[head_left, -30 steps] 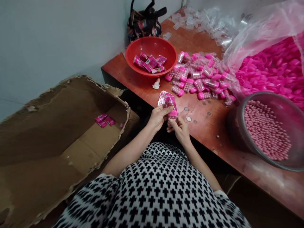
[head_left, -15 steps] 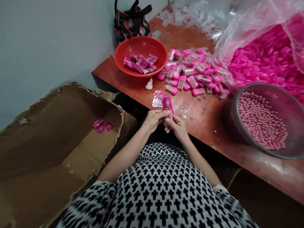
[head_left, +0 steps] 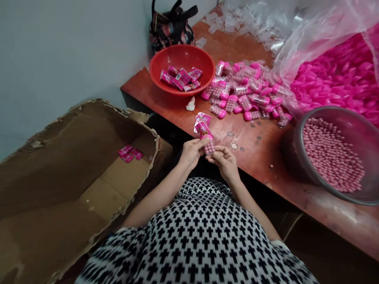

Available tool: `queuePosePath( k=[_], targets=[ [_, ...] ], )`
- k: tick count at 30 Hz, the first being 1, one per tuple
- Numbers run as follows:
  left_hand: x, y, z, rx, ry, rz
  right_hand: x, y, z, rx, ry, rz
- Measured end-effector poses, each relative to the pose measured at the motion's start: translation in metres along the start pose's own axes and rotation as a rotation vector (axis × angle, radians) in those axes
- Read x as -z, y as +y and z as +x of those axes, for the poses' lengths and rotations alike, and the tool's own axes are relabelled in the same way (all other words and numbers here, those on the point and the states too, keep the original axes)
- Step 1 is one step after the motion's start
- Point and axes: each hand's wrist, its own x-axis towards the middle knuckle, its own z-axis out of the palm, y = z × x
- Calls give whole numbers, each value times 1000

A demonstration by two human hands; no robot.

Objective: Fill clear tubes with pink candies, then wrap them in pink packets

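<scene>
Over the table's front edge, my left hand (head_left: pixel 191 153) pinches a small clear bottle (head_left: pixel 209 147) filled with pink beads. A shiny pink printed wrapper (head_left: pixel 203 128) extends from its upper end, away from me. The fingers of my right hand (head_left: pixel 226 161) close on the bottle's lower right end. Just beyond lie other pink and silvery wrappers (head_left: pixel 205 117), partly covered by the one at the bottle. Several bead-filled bottles with pink caps (head_left: pixel 244 92) are heaped farther back on the table.
A red bowl (head_left: pixel 152 75) holds wrapped pieces. At right stand a grey tub (head_left: pixel 291 157) of pink beads and a plastic bag of pink caps (head_left: pixel 334 75). Clear empty bottles (head_left: pixel 251 19) lie behind. An open cardboard box (head_left: pixel 109 193) at left contains several pink packs (head_left: pixel 127 158).
The bottle end with the beads now shows between my hands, and the wrapper has tilted leftward. My right hand has shifted slightly right and down. The view has moved a little.
</scene>
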Motion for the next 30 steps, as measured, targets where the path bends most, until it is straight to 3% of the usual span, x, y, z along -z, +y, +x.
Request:
queuePosePath(
  k=[6, 12, 20, 25, 30],
  targets=[
    [2, 4, -7, 49, -48, 20, -4, -4, -6, 65, 75, -34],
    [-1, 7, -11, 15, -42, -109, -12, -7, -13, 166, 95, -234],
    [-2, 8, -18, -57, -92, 95, -12, -4, -16, 67, 142, -56],
    [-8, 6, -21, -75, -18, -34, -16, -15, -25, 162, 170, -234],
    [-9, 0, -26, -53, -20, 20, -13, -13, -20, 112, 181, -132]
  ],
)
